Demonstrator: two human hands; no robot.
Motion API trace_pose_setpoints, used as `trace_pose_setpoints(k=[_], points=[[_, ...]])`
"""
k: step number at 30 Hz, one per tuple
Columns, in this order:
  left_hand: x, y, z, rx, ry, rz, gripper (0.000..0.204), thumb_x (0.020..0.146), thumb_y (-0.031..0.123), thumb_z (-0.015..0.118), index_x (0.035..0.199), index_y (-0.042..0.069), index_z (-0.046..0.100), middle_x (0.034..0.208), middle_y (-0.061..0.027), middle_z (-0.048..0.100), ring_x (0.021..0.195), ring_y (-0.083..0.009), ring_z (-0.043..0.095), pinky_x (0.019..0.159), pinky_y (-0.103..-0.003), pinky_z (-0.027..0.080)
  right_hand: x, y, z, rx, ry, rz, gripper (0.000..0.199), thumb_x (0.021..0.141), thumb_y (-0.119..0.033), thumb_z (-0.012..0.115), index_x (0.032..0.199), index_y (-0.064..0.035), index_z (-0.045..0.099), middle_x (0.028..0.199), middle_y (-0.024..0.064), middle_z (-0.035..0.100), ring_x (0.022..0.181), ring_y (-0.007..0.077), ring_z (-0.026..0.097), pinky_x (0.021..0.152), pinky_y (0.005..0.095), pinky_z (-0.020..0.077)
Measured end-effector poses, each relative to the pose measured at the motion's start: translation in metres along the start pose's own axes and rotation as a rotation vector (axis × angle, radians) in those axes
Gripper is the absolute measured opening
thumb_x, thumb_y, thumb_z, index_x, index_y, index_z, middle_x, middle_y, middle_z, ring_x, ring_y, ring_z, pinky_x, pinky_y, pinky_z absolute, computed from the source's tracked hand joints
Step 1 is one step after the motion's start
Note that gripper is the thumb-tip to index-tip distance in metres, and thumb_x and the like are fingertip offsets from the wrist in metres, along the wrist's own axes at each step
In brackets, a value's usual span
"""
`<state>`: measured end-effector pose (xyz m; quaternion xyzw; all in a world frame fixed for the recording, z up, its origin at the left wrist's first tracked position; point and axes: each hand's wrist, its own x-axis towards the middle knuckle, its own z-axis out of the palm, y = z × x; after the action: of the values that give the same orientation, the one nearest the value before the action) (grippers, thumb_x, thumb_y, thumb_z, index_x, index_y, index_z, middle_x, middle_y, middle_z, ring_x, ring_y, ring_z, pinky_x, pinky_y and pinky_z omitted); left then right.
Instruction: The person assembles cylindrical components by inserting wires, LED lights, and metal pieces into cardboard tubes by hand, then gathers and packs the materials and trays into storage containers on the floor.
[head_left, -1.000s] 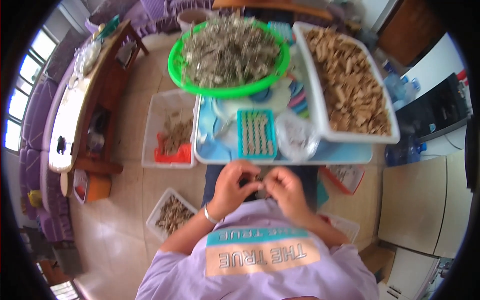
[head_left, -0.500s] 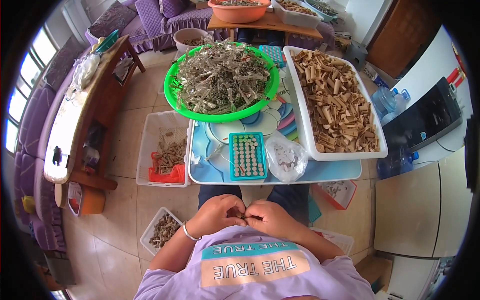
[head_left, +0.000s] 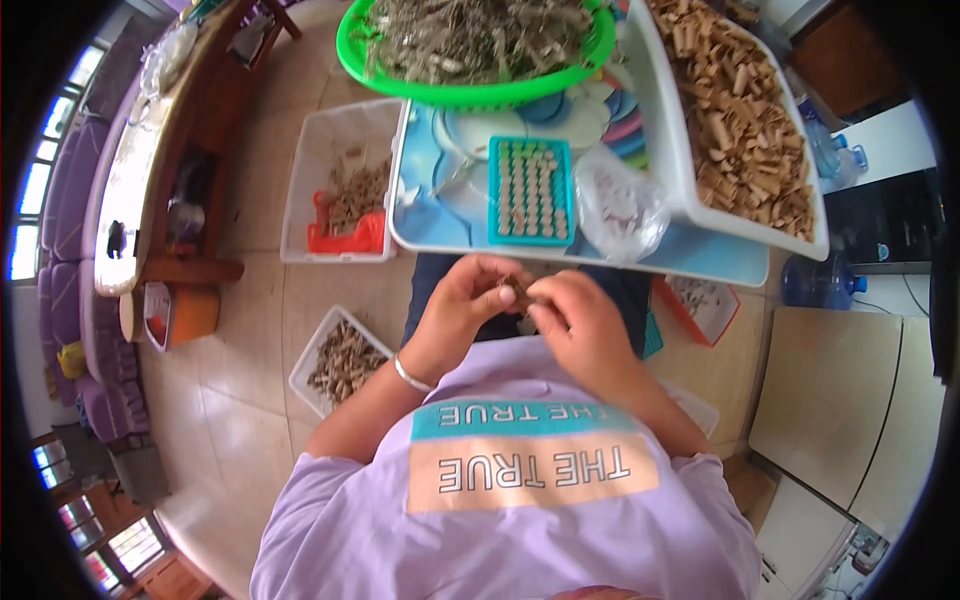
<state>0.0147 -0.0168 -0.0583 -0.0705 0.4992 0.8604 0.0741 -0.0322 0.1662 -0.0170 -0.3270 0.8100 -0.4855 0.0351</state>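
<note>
My left hand (head_left: 462, 305) and right hand (head_left: 575, 325) pinching one small brown piece (head_left: 516, 290) at frame centre, teal grid tray (head_left: 531, 190) of pegs above, green basket (head_left: 470, 92) of grey bits, white bin (head_left: 690, 190) of tan cylinders upper right, clear bag (head_left: 620, 205) between

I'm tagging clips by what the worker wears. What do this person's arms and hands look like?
Both hands are bare, no gloves. The left hand has a thin silvery bangle at the wrist; the right hand shows no jewellery. The forearms are uncovered; short sleeves of a lilac T-shirt with a teal and peach printed panel end above the elbows.
</note>
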Motion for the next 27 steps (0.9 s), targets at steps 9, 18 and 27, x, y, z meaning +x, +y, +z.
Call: trace_pose_setpoints(k=[9, 18, 27], points=[[-0.003, 0.005, 0.002, -0.029, 0.035, -0.021, 0.022, 0.094, 0.005, 0.058, 0.115, 0.003, 0.053, 0.116, -0.0137, 0.062, 0.099, -0.0191, 0.064, 0.088, -0.033, 0.053, -0.018, 0.011, 0.016, 0.128, 0.109, 0.048, 0.022, 0.08, 0.003, 0.067, 0.099, -0.0042, 0.06, 0.081, 0.0097, 0.058, 0.068, 0.0244, 0.057, 0.061, 0.0335, 0.0459], [-0.007, 0.0, 0.005, -0.037, 0.105, -0.022, 0.022, 0.093, 0.003, 0.058, 0.115, 0.003, 0.053, 0.113, -0.0123, 0.063, 0.095, -0.0163, 0.064, 0.088, -0.031, 0.053, -0.025, 0.022, 0.024, 0.053, 0.081, -0.091, 0.029, 0.078, 0.007, 0.067, 0.103, -0.0059, 0.064, 0.078, 0.009, 0.055, 0.066, 0.0239, 0.055, 0.059, 0.0329, 0.0454], [-0.005, 0.0, 0.0, -0.2, 0.196, -0.091, 0.023, 0.094, 0.004, 0.059, 0.116, 0.003, 0.051, 0.109, -0.0096, 0.064, 0.097, -0.0147, 0.062, 0.087, -0.028, 0.051, -0.016, 0.019, 0.027, 0.154, -0.062, 0.049, 0.029, 0.08, -0.002, 0.069, 0.108, -0.0051, 0.065, 0.095, 0.0115, 0.062, 0.087, 0.0304, 0.06, 0.076, 0.0354, 0.0487]])
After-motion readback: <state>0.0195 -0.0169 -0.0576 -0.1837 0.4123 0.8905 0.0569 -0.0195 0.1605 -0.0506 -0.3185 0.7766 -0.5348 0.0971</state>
